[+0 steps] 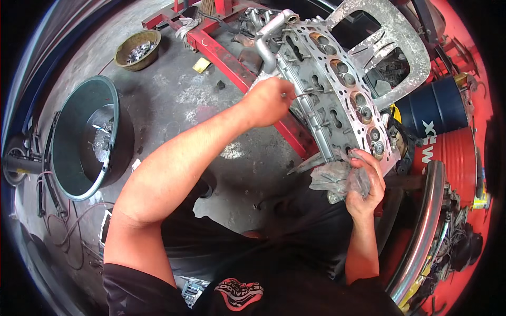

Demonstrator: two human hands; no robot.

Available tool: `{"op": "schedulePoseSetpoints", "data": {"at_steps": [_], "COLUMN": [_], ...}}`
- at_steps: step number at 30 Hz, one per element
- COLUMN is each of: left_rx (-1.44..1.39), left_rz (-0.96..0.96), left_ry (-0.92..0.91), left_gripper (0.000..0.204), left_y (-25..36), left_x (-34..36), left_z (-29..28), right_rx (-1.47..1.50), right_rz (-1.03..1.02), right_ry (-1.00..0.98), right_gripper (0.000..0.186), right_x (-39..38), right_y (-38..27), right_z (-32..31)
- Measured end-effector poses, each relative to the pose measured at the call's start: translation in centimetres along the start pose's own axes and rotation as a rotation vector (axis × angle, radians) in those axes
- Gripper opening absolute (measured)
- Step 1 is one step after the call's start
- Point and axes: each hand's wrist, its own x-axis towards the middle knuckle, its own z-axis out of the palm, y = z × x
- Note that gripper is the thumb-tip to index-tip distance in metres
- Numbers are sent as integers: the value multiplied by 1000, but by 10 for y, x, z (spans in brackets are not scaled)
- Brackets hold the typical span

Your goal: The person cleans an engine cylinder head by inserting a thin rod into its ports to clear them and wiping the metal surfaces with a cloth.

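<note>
A grey metal engine cylinder head (342, 138) stands tilted in front of me, with round valves (363, 113) in a row along its right face and several oval ports on the face beside them. My left hand (268, 102) is closed around a thin metal tool whose kind I cannot make out. The tool's slim shaft (308, 94) reaches right to one of the ports. Near the lower end of the cylinder head, my right hand (368, 185) grips a crumpled grey rag (337, 176), which covers part of that corner.
A red steel frame (224, 58) runs behind the cylinder head. On the floor to the left stand a large dark tub (63, 142) and a small basin (148, 64) of metal bits. At right are a perforated metal plate (416, 63), a blue drum (440, 108) and a red drum (448, 152).
</note>
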Motion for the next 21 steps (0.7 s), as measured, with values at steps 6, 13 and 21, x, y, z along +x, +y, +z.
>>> {"op": "schedulePoseSetpoints", "data": {"at_steps": [6, 13, 21], "left_rx": [280, 301, -235], "left_rz": [-114, -151, -264], "left_ry": [-9, 102, 380], "left_gripper": [16, 17, 16], "left_y": [52, 55, 83], "left_x": [-13, -41, -141], "left_z": [-6, 5, 4], "right_rx": [-207, -276, 691], "right_rz": [1, 108, 883], "right_ry": [-6, -233, 162], "right_gripper": [49, 57, 42], "right_x": [-1, 7, -61], "right_y": [-5, -32, -16], "right_z": [-10, 0, 91]}}
